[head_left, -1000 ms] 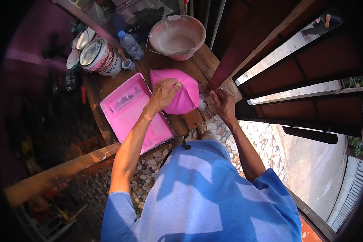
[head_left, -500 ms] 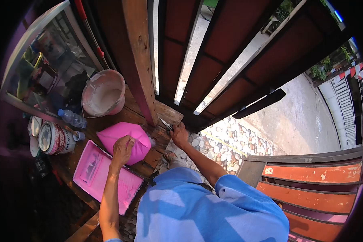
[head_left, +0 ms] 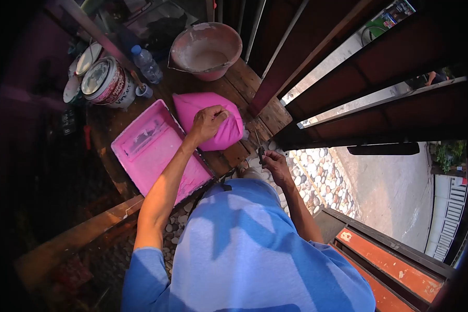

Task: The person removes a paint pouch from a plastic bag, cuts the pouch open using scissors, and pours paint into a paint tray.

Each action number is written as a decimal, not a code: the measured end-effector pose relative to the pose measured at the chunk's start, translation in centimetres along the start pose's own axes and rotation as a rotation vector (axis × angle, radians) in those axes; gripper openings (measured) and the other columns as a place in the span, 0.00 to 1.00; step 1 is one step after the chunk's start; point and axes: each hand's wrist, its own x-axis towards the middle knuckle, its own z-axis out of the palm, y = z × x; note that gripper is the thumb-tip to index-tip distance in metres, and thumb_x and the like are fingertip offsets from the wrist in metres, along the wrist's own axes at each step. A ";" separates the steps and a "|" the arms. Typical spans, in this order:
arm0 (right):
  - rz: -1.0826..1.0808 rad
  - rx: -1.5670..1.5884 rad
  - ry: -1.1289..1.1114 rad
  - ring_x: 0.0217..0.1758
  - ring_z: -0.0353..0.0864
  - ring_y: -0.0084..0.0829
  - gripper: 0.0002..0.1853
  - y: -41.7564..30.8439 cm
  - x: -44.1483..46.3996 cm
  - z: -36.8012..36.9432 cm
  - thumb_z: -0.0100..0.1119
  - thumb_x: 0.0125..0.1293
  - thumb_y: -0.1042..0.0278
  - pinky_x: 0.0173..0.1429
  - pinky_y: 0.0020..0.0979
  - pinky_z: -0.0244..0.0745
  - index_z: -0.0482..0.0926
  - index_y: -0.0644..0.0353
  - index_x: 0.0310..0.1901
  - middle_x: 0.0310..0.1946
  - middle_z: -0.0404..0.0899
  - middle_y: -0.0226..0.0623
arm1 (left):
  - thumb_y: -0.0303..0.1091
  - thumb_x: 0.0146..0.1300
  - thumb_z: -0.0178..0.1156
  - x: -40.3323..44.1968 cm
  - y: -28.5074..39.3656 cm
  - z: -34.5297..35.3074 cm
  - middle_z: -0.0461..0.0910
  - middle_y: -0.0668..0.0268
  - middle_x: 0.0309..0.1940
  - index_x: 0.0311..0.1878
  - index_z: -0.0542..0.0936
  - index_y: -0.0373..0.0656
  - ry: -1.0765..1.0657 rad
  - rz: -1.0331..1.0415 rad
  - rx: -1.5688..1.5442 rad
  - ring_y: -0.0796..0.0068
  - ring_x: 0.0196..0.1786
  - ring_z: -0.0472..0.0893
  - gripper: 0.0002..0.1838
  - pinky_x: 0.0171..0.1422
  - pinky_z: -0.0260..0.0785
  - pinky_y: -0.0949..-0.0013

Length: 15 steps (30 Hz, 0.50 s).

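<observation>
A full pink bag (head_left: pixel 229 132) lies on the wooden table (head_left: pixel 239 80), its right end near the table's edge. My left hand (head_left: pixel 209 122) is closed on the top of this bag, pinching it. In my right hand (head_left: pixel 276 165), just off the table's right edge, are small scissors (head_left: pixel 261 151) with the blades pointing up toward the bag's right side. A pink paint tray (head_left: pixel 156 151) lies to the left of the bag, partly behind my left forearm.
A pink bucket (head_left: pixel 207 52) stands at the back, beside a water bottle (head_left: pixel 147 65), a small cup (head_left: pixel 144 91) and a paint can (head_left: pixel 106 83). A slatted gate (head_left: pixel 369 109) borders the right; pebbles (head_left: pixel 317 177) cover the ground.
The camera view swung right and back. Scissors, visible half a second ago on the table edge at my right hand, are now held out beyond that edge. My left hand still grips the bag.
</observation>
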 end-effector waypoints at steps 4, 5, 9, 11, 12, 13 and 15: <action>-0.076 -0.307 -0.012 0.30 0.74 0.14 0.07 -1.8 -0.1 2.1 0.66 0.58 0.70 0.34 0.19 0.69 0.77 0.60 0.35 0.29 0.78 0.27 | 0.39 0.64 0.58 -0.2 -0.5 0.0 0.82 0.59 0.29 0.38 0.81 0.38 0.013 0.012 -0.002 0.70 0.32 0.79 0.13 0.41 0.69 0.66; -0.123 -0.368 0.021 0.26 0.71 0.16 0.19 -1.1 0.7 1.9 0.74 0.51 0.60 0.31 0.21 0.67 0.76 0.63 0.35 0.24 0.75 0.27 | 0.39 0.64 0.58 -0.2 -0.6 0.0 0.82 0.59 0.29 0.38 0.81 0.38 0.032 -0.005 -0.007 0.70 0.32 0.79 0.13 0.41 0.69 0.66; -0.215 -0.580 0.065 0.28 0.72 0.21 0.29 -2.8 1.8 2.9 0.78 0.43 0.52 0.31 0.24 0.68 0.74 0.66 0.36 0.25 0.74 0.33 | 0.39 0.62 0.58 -0.2 -0.6 0.0 0.81 0.59 0.29 0.37 0.81 0.38 0.010 0.011 0.028 0.70 0.33 0.80 0.12 0.43 0.69 0.66; -0.234 -0.661 0.061 0.28 0.72 0.22 0.29 -3.5 2.4 3.2 0.78 0.43 0.52 0.32 0.25 0.69 0.73 0.67 0.36 0.26 0.74 0.34 | 0.38 0.62 0.59 -0.3 -0.6 0.0 0.81 0.59 0.28 0.37 0.81 0.39 0.015 0.011 0.035 0.69 0.32 0.80 0.12 0.43 0.70 0.66; -0.258 -0.734 0.069 0.29 0.73 0.23 0.29 -3.9 2.7 3.3 0.77 0.43 0.52 0.33 0.26 0.70 0.73 0.67 0.36 0.26 0.74 0.35 | 0.38 0.61 0.59 -0.3 -0.7 0.1 0.81 0.59 0.29 0.37 0.81 0.39 0.025 0.016 0.021 0.69 0.33 0.80 0.11 0.43 0.70 0.66; -0.303 -0.773 0.071 0.31 0.76 0.27 0.30 -4.4 2.6 3.8 0.76 0.44 0.50 0.36 0.29 0.73 0.73 0.69 0.37 0.27 0.76 0.39 | 0.38 0.61 0.59 -0.2 -0.9 0.2 0.81 0.59 0.29 0.37 0.81 0.38 0.033 0.022 0.007 0.69 0.33 0.80 0.11 0.43 0.70 0.67; -0.326 -0.801 0.065 0.32 0.78 0.30 0.31 -4.5 3.0 3.9 0.76 0.44 0.50 0.37 0.31 0.74 0.74 0.68 0.38 0.28 0.77 0.40 | 0.37 0.61 0.59 -0.2 -1.2 0.3 0.81 0.59 0.29 0.37 0.81 0.38 0.031 0.018 -0.004 0.69 0.33 0.80 0.11 0.44 0.70 0.67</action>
